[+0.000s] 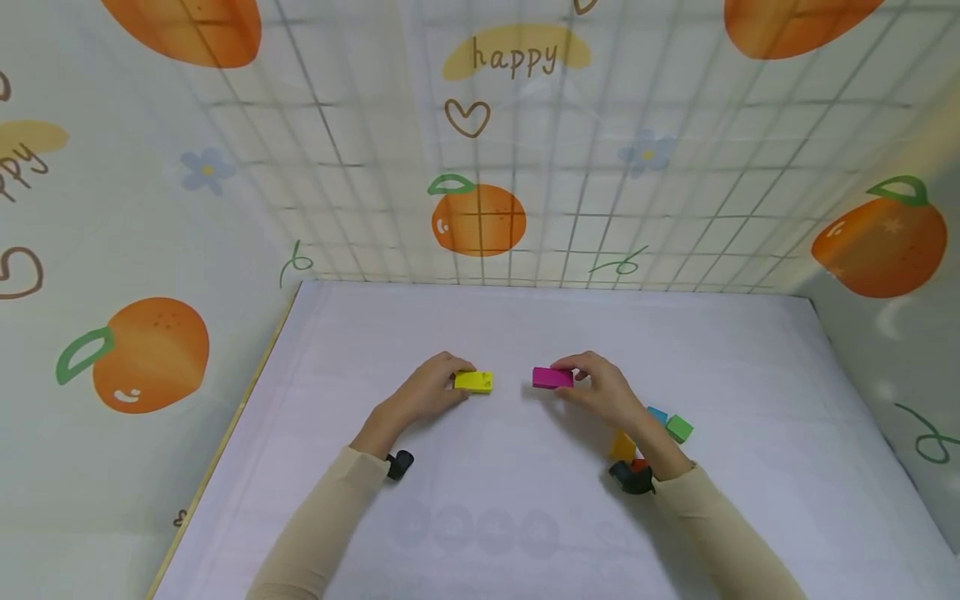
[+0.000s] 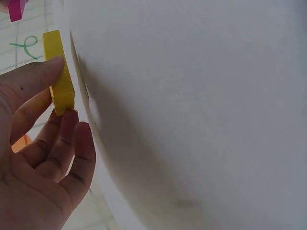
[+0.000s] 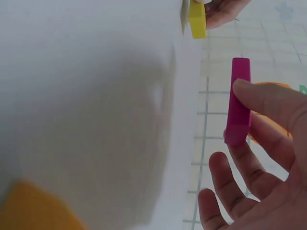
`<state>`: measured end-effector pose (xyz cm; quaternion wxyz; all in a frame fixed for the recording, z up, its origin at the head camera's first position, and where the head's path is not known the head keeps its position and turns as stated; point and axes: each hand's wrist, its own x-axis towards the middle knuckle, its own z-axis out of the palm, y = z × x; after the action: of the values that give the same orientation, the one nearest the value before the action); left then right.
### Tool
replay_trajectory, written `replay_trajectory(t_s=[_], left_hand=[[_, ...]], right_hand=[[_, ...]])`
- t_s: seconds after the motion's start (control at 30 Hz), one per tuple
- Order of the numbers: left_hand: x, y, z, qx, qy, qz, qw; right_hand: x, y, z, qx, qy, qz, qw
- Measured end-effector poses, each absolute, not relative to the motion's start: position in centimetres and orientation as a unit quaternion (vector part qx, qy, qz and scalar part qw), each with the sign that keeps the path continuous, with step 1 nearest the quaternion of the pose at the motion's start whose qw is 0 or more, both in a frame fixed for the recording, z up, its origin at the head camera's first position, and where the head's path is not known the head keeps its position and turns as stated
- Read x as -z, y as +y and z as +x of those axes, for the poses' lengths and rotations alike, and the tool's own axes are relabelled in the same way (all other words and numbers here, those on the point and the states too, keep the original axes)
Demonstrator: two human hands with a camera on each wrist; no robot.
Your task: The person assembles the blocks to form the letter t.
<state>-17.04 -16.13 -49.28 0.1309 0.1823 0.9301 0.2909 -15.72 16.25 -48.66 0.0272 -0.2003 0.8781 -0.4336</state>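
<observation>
Between thumb and fingers, my left hand [image 1: 433, 388] pinches a yellow block [image 1: 474, 382], a flat oblong with its free end pointing right. The left wrist view shows the thumb pressed on one face of this yellow block [image 2: 59, 79]. My right hand [image 1: 602, 385] pinches a magenta oblong block [image 1: 551, 378], whose free end points left toward the yellow one. A gap of white tabletop separates the two blocks. In the right wrist view, the magenta block [image 3: 238, 105] is held off the surface, its shadow cast beside it.
By the right forearm lie a blue block [image 1: 657, 415], a green block [image 1: 679, 428], an orange block [image 1: 622, 447] and a red block [image 1: 640, 464], partly hidden. Black wrist devices show at both sleeves. A printed curtain [image 1: 480, 142] stands behind the white table [image 1: 450, 321].
</observation>
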Motion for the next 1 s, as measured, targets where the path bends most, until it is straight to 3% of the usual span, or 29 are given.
replay_trajectory(t_s=[0.53,1.0], left_hand=[[49.4,-16.5,-17.1,-0.296,0.926,0.187,0.143],[50.1,-16.9,-17.3,-0.294,0.925,0.183,0.155]], right_hand=[[49.4,13.8,-16.2,0.440,0.871,-0.217,0.025],[50.3,11.7,-16.8,0.429,0.875,-0.218,0.059]])
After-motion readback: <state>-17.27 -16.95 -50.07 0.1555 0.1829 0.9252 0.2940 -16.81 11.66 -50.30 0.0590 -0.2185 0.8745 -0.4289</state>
